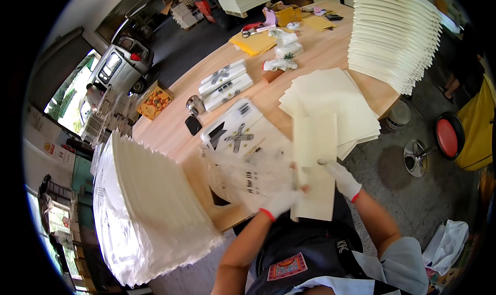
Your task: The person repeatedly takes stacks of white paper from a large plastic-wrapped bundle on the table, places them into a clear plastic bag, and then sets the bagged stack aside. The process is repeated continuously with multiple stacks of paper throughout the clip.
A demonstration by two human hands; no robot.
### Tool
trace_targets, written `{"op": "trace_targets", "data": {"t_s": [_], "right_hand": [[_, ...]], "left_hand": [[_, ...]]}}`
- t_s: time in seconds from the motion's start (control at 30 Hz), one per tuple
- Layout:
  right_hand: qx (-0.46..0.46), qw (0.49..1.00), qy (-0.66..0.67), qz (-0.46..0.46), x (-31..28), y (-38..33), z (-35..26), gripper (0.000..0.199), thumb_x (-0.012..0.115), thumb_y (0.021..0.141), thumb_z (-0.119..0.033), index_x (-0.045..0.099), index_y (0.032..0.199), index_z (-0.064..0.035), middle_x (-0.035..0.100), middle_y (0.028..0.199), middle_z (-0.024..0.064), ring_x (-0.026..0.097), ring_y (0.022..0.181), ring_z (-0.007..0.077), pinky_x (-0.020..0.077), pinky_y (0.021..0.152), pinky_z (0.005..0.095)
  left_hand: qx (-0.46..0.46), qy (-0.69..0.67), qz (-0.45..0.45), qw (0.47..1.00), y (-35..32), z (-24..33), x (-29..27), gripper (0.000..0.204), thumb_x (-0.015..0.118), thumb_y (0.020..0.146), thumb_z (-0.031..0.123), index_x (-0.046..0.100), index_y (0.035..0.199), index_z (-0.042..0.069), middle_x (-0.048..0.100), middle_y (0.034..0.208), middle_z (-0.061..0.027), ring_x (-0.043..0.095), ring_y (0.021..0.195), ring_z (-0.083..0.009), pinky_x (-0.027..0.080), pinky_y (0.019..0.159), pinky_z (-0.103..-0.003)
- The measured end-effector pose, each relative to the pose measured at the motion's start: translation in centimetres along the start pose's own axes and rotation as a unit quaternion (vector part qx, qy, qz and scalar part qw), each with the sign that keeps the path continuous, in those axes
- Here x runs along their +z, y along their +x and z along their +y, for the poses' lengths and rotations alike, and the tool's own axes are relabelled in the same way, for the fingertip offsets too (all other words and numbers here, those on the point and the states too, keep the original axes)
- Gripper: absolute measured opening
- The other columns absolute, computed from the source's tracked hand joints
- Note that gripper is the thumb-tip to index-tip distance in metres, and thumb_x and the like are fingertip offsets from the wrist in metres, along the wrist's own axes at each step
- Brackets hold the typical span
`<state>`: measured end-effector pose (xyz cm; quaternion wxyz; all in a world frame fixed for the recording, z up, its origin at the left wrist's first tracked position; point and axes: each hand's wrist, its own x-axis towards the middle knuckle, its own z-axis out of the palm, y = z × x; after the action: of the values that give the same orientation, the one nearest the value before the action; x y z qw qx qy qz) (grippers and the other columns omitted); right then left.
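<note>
A long cream board (316, 191) stands upright in front of my body, with a crease or step across its middle. My left hand (283, 201), in a white glove with a red cuff, closes on its left edge; bare fingertips show and the hand is a little blurred. On the right edge, my right hand (341, 179) grips with its gloved fingers bent over the board. Crumpled clear plastic bags (243, 173) with black print lie against my left hand. Behind the board, loose cream sheets (341, 101) are fanned on the table.
Tall stacks of cream boards stand at the left, in plastic (155, 207), and far right (392, 36). The wooden table (173, 96) also bears plastic-wrapped packs (225, 83), a tape roll (195, 104), an orange carton (155, 101) and yellow envelopes (254, 42). A round stool (448, 135) stands right.
</note>
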<state>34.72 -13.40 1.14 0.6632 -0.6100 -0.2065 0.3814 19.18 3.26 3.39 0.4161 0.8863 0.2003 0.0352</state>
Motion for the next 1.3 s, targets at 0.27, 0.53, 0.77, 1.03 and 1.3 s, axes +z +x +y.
{"op": "trace_targets", "data": {"t_s": [0.27, 0.53, 0.77, 1.03, 1.3], "right_hand": [[-0.084, 0.935, -0.339, 0.056, 2.9, -3.1, -5.6, 0.034, 0.059, 0.084, -0.035, 0.064, 0.101, -0.0058, 0.065, 0.091, 0.0161, 0.063, 0.083, 0.0317, 0.0481, 0.073, 0.0373], [-0.357, 0.608, -0.684, -0.187, 6.3, -1.3, -12.8, 0.016, 0.058, 0.081, -0.027, 0.066, 0.084, -0.0138, 0.061, 0.107, 0.0101, 0.062, 0.078, 0.0236, 0.0507, 0.057, 0.0364], [-0.123, 0.754, -0.57, -0.302, 9.2, 1.6, -14.2, 0.028, 0.058, 0.082, -0.032, 0.068, 0.09, -0.0065, 0.068, 0.083, 0.0113, 0.065, 0.079, 0.0238, 0.051, 0.068, 0.0351], [-0.226, 0.868, -0.41, -0.163, 14.1, 3.1, -6.4, 0.036, 0.06, 0.084, -0.031, 0.064, 0.108, -0.0047, 0.064, 0.099, 0.0106, 0.061, 0.09, 0.0232, 0.0474, 0.079, 0.0349], [-0.33, 0.686, -0.634, -0.134, 16.6, 0.7, -4.5, 0.036, 0.06, 0.083, -0.031, 0.063, 0.109, -0.0062, 0.062, 0.101, 0.0109, 0.059, 0.093, 0.0232, 0.0455, 0.083, 0.0368]], "left_hand": [[-0.102, -0.183, -0.046, 0.977, -3.6, 7.6, -5.9, 0.059, 0.052, 0.092, 0.026, 0.03, 0.141, 0.003, 0.041, 0.138, -0.0115, 0.047, 0.117, -0.0199, 0.037, 0.097, -0.032], [0.067, -0.456, 0.147, 0.875, -7.3, 6.7, -17.8, 0.064, 0.054, 0.09, 0.025, 0.026, 0.144, 0.006, 0.029, 0.148, -0.0091, 0.032, 0.132, -0.0178, 0.032, 0.104, -0.029], [-0.035, -0.33, 0.16, 0.929, -12.5, 7.5, -5.6, 0.043, 0.058, 0.086, 0.003, 0.05, 0.128, 0.005, 0.066, 0.085, -0.0077, 0.06, 0.061, -0.0116, 0.049, 0.062, -0.025], [0.142, -0.118, 0.236, 0.954, -5.2, 8.9, -7.3, 0.032, 0.05, 0.081, -0.005, 0.061, 0.11, 0.005, 0.066, 0.091, -0.0119, 0.063, 0.069, -0.0204, 0.05, 0.062, -0.029], [-0.027, -0.086, 0.131, 0.987, -3.7, 5.7, -5.4, 0.022, 0.057, 0.079, 0.008, 0.057, 0.101, 0.01, 0.066, 0.082, -0.0087, 0.064, 0.076, -0.0288, 0.05, 0.065, -0.039]]}}
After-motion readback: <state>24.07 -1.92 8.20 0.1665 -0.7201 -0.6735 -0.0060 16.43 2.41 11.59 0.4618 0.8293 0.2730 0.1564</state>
